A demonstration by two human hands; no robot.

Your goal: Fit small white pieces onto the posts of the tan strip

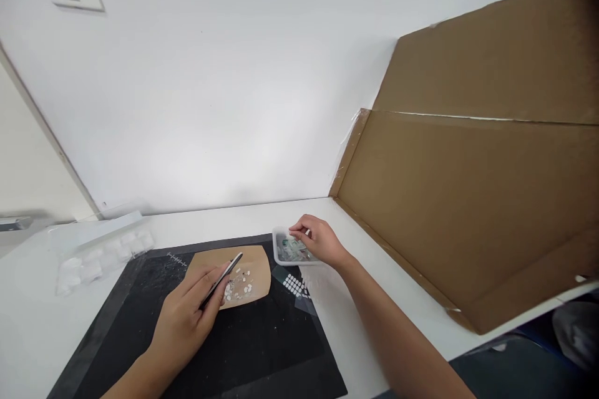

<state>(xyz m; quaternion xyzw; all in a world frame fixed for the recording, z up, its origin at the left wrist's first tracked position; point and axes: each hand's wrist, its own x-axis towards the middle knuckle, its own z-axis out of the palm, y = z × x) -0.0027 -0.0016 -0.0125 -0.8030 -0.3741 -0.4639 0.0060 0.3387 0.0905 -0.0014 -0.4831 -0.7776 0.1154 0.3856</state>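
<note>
My left hand [194, 305] is closed on a slim, flat, dark object with a pale edge [222, 280]; its exact kind is unclear. It is tilted over a tan board [257, 262] with small white bits [241, 287] scattered on it. My right hand [317, 238] is above a white tray [276, 255], thumb and fingers pinched together. Whatever sits between those fingertips is too small to make out. Small clear and greenish pieces [292, 249] fill the tray, partly hidden by my right hand.
A black mat [262, 349] lies on the white table [187, 224]. Beside the tray is a dark sheet with white rounded pieces [294, 285]. Clear packaging with white compartments [107, 255] lies at left. A large cardboard sheet [468, 199] stands at right, and a white wall rises behind.
</note>
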